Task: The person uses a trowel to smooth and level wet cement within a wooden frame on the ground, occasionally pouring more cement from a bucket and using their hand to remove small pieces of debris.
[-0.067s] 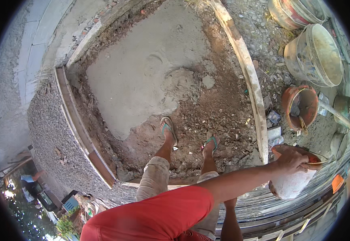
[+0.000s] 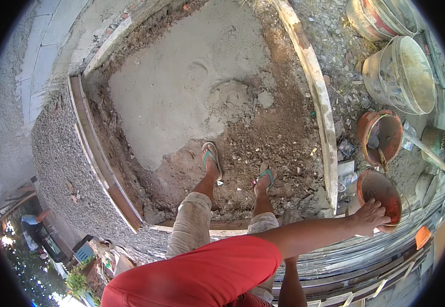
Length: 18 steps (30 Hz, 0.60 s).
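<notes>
My left arm, in a red sleeve, reaches across to the right. The fingers of my left hand (image 2: 371, 217) are bent over the near rim of a reddish-orange bucket (image 2: 378, 189), its mouth tilted towards me. My right forearm (image 2: 292, 286) rises from the lower edge and passes behind my left arm, which hides the right hand's fingers. In front of my sandalled feet, wet grey concrete (image 2: 166, 97) spreads over brown soil (image 2: 283, 138), with a rough mound (image 2: 231, 100) on its right part.
Wooden boards (image 2: 312, 82) frame the patch right and left. Beyond the right board stand another orange bucket (image 2: 380, 137) with a tool handle (image 2: 427, 151) beside it, and a pale bucket (image 2: 401, 77). Gravel (image 2: 59, 148) lies left. A person (image 2: 33, 227) is at lower left.
The bucket at my left hand has swung round from lying tipped away, and its mouth now shows. My left hand has moved slightly down and left over its rim.
</notes>
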### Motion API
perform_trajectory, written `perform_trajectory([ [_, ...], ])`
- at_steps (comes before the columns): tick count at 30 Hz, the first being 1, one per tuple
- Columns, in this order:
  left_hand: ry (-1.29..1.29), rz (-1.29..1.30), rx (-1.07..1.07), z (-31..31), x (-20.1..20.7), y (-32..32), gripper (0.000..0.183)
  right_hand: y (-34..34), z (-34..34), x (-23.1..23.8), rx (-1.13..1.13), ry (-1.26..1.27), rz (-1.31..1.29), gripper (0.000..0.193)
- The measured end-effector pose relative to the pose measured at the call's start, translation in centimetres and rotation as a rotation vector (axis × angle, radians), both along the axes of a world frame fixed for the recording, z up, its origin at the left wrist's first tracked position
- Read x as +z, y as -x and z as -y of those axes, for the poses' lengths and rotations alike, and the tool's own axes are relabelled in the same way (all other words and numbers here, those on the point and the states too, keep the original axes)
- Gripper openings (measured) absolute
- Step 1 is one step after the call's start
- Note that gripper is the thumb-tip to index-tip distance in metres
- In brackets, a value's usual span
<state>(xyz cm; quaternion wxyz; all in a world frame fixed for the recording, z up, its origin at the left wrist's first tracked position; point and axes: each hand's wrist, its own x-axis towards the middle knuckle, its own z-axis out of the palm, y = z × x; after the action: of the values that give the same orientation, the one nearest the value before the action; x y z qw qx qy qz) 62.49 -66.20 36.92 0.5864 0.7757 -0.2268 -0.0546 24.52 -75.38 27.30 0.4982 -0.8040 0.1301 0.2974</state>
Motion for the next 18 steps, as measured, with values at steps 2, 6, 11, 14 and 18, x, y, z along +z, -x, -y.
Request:
perform_trajectory([
  [2, -0.001, -0.083, 0.136, -3.1, -0.6, 2.5, 0.053, -2.0, 1.1, 0.3, 0.299, 0.326, -0.038, 0.048],
  [6, -0.297, -0.636, 0.070, -18.0, -10.9, 11.5, 0.056, -7.8, -1.0, 0.1, 0.473, 0.791, -0.374, 0.049],
  [11, -0.832, -1.127, 0.843, -40.7, -17.4, 30.3, 0.061, -18.9, -8.2, -2.1, 0.591, 0.869, -0.115, 0.051],
  [14, -0.730, -1.112, 1.124, -43.4, -19.7, 36.4, 0.066, -26.7, -17.2, -6.6, 0.750, 0.830, 0.114, 0.048],
  [18, -0.312, -1.050, 1.328, -45.2, -21.7, 37.5, 0.059, -36.5, -32.7, -16.8, 1.073, 0.716, 0.552, 0.041],
])
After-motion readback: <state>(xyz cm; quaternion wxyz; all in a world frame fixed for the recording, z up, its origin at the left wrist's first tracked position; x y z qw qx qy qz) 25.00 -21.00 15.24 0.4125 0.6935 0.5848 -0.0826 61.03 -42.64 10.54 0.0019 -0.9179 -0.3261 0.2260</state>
